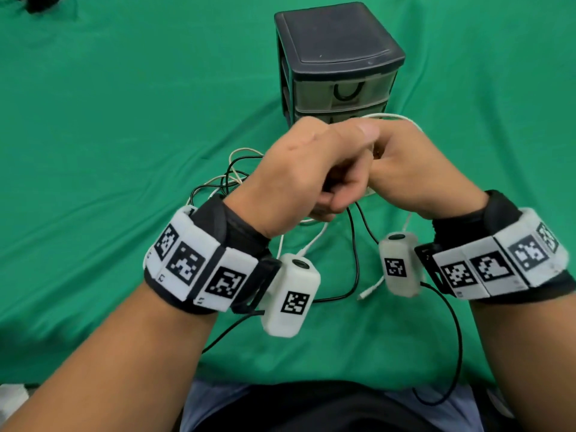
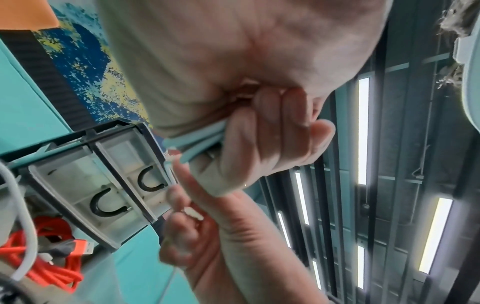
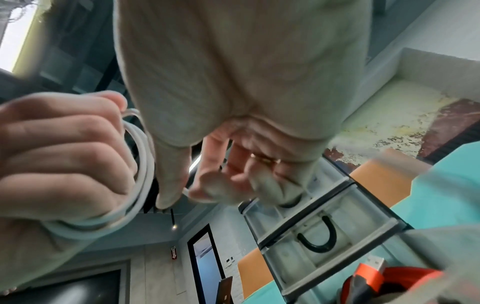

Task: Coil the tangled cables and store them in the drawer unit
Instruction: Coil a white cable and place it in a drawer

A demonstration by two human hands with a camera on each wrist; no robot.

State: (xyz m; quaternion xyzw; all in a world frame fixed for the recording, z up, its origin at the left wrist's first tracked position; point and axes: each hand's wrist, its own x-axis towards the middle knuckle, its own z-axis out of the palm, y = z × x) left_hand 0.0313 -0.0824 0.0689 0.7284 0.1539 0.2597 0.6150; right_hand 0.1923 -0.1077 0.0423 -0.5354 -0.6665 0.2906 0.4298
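Both hands are raised together in front of the dark drawer unit (image 1: 336, 57). My left hand (image 1: 327, 198) is curled into a fist around several loops of a white cable (image 3: 144, 164). One loop of it arcs above the knuckles (image 1: 392, 117). My right hand (image 3: 218, 185) is pressed against the left and pinches a strand of the same cable between thumb and fingertips. Its loose end with the plug (image 1: 363, 296) hangs down to the cloth. A tangle of black and white cables (image 1: 233, 173) lies on the cloth behind my left wrist.
The drawer unit has clear drawers with black U-shaped handles (image 3: 324, 236), and its upper drawers are closed. An orange cable (image 2: 52, 267) lies in the bottom drawer. A black cable (image 1: 355, 260) trails over the green cloth (image 1: 109, 135) towards me.
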